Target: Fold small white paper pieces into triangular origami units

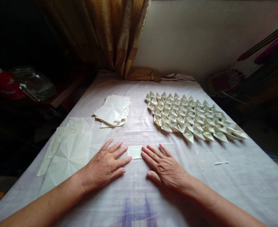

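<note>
Touching small white folded-paper rectangle w/ spread-fingered L hand & R hand, clamping nothing. Prob. v. light, soft, tearable; best pinched by edges.

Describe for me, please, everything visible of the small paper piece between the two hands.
The small paper piece is whitish, roughly rectangular and apparently folded, with straight edges. It lies flat on the pale cloth, longer from left to right. The left hand appears to touch its left end, the right hand its right.
</note>
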Demonstrator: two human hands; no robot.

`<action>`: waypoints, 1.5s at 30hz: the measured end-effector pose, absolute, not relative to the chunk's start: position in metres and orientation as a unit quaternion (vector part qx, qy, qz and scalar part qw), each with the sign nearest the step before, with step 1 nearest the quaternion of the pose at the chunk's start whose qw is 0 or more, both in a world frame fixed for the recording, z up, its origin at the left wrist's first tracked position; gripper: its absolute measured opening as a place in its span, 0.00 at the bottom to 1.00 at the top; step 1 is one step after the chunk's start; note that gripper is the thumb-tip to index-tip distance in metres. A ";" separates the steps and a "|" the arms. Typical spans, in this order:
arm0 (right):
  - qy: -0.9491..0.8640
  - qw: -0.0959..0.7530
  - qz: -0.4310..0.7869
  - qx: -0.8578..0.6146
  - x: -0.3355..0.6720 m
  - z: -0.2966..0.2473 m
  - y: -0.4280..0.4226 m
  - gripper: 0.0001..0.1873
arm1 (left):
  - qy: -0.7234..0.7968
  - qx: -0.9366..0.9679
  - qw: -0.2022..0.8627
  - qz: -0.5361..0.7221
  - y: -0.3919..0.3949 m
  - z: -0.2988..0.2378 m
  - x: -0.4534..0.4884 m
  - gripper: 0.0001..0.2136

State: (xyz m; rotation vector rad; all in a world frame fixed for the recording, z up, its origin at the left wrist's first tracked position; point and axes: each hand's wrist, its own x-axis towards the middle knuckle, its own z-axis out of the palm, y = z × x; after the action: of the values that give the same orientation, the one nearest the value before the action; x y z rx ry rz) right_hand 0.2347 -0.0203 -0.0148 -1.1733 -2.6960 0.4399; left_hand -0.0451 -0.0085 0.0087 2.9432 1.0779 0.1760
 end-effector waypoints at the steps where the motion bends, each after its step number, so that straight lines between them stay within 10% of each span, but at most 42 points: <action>1: -0.902 0.081 0.147 -0.397 0.237 -0.015 -0.021 0.30 | 0.344 0.937 0.004 0.053 -0.008 0.009 -0.045 0.17; 23: -0.767 0.403 0.121 -0.484 0.201 -0.019 0.008 0.06 | 0.411 0.882 -0.063 0.221 0.023 0.009 0.010 0.06; 45: -0.821 0.330 0.114 -0.451 0.204 -0.021 0.021 0.05 | 0.389 0.890 0.034 0.235 0.026 -0.003 0.002 0.07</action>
State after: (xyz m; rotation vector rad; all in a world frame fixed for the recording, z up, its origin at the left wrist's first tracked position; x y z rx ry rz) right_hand 0.2042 0.0207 -0.0205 -1.1809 -2.1482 0.2992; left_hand 0.0018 0.0262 -0.0034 2.7373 1.1946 0.7237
